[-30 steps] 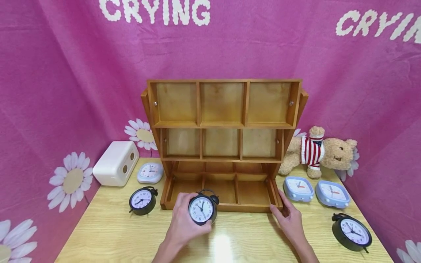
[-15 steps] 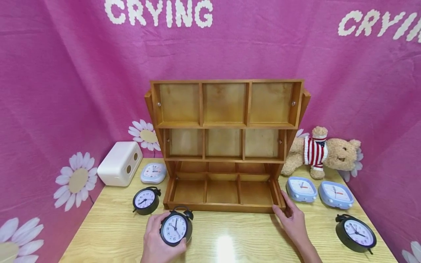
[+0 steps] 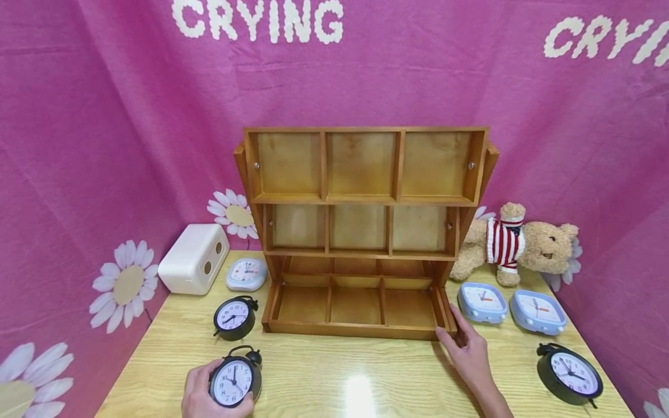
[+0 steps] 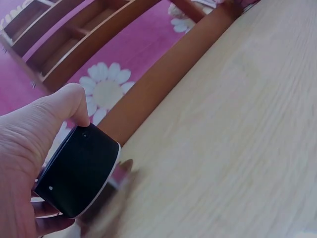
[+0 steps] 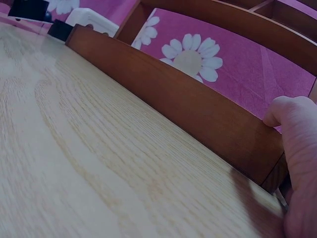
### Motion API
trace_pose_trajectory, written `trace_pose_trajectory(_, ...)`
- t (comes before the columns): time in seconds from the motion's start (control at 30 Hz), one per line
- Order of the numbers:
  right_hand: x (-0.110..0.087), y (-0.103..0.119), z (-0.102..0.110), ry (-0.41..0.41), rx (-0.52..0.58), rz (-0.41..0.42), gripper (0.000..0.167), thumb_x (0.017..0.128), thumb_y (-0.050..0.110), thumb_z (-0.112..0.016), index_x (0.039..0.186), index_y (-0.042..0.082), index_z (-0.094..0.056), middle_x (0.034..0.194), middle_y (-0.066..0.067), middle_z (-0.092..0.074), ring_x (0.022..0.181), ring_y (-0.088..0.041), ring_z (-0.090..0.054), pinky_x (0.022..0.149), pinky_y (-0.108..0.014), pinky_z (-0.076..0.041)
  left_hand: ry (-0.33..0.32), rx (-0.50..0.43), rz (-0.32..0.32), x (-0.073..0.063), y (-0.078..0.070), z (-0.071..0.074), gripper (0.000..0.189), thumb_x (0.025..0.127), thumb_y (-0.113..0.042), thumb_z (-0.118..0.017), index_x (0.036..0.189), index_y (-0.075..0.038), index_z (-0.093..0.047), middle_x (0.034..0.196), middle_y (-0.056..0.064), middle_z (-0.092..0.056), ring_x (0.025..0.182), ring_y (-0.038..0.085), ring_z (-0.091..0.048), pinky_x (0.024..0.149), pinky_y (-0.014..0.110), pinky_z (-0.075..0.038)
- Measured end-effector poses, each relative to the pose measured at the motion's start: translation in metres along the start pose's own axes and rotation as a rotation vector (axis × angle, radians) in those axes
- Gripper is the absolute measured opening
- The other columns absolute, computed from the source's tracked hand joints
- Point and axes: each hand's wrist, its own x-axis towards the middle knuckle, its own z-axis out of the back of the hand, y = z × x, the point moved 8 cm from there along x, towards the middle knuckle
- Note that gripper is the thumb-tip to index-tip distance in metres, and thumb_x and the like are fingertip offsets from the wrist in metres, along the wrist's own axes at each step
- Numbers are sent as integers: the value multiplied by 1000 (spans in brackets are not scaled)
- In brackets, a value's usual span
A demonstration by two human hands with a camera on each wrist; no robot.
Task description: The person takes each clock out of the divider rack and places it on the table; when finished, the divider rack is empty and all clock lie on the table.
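Near the front left of the table, my left hand (image 3: 209, 392) grips a round black alarm clock (image 3: 233, 380) by its sides, white dial facing up towards the head camera. In the left wrist view the black casing (image 4: 79, 171) sits between thumb and fingers, close over the tabletop. A three-tier wooden display shelf (image 3: 360, 201) with divided compartments stands in the middle. My right hand (image 3: 470, 351) holds its front right corner, the thumb on the front board (image 5: 198, 114) in the right wrist view; the other fingers are mostly hidden there.
On the left stand another black alarm clock (image 3: 234, 318), a pale blue clock (image 3: 247, 274) and a white box (image 3: 193, 259). To the right are two blue clocks (image 3: 482, 302), a black alarm clock (image 3: 569, 374) and a teddy bear (image 3: 504, 244). Pink cloth (image 3: 366, 75) hangs behind.
My left hand has carried the black alarm clock left and towards me, away from the shelf's front. My right hand stays at the shelf corner. The head view has shifted slightly.
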Motion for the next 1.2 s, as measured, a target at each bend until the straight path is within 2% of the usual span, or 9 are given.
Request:
trace_pose_trajectory(0.1,-1,0,-1,-1,-6,-2,63,94,-2,-73,152,-4,-49,144,-34,-53,113,12,-57,90,-7,-49,-2,32,45,0,10,5,83,36,-23,-101,111,-6,-71,105,6,-62,90,24,-61,68,19,-42)
trace_pose_trajectory(0.27,-1,0,-2,4,-23,-8,63,95,-1,-73,152,-5,-48,146,-34,-51,116,14,-53,93,-5,-45,31,89,103,0,19,11,84,41,-28,-102,115,-5,-69,110,9,-61,92,27,-62,66,29,-46)
trace_pose_trajectory(0.57,-3,3,1,-11,3,8,61,94,-4,-72,150,-9,-48,145,-35,-51,115,14,-54,94,-6,-46,187,160,185,6,35,9,90,48,-42,-100,121,-1,-66,113,15,-57,93,31,-61,66,32,-46)
trace_pose_trajectory(0.8,-5,4,1,-15,10,8,61,94,-4,-72,150,-8,-49,147,-35,-50,116,14,-54,93,-6,-46,265,174,219,6,45,4,94,51,-45,-99,127,0,-64,118,19,-55,99,32,-60,70,33,-47)
trace_pose_trajectory(0.93,-5,3,2,-9,14,17,62,94,-5,-72,151,-7,-48,148,-35,-49,116,14,-54,94,-7,-46,297,210,255,3,42,2,95,57,-43,-96,133,1,-59,123,23,-50,106,37,-55,75,41,-48)
trace_pose_trajectory(1.0,-5,4,2,-10,14,19,62,94,-5,-72,151,-8,-48,147,-35,-49,116,13,-54,94,-7,-46,227,208,214,0,32,7,93,58,-39,-95,133,1,-58,125,24,-48,111,41,-51,82,49,-46)
trace_pose_trajectory(1.1,-4,5,2,-11,8,12,61,94,-4,-73,150,-8,-49,146,-35,-51,115,12,-55,94,-7,-46,73,145,84,-1,8,15,88,56,-33,-93,131,0,-60,131,26,-49,120,47,-45,91,62,-41)
trace_pose_trajectory(1.17,-3,4,1,-11,-2,2,61,94,-3,-73,151,-7,-49,145,-35,-52,114,11,-57,92,-7,-47,28,79,-25,-1,-8,15,86,57,-30,-91,132,-1,-61,140,26,-49,131,49,-41,97,68,-38)
trace_pose_trajectory(1.2,-3,3,1,-10,-5,-3,61,94,-2,-73,151,-7,-49,145,-36,-52,113,10,-57,91,-7,-48,37,45,-61,-1,-16,12,84,60,-29,-91,134,-1,-61,146,25,-48,137,49,-38,100,71,-37)
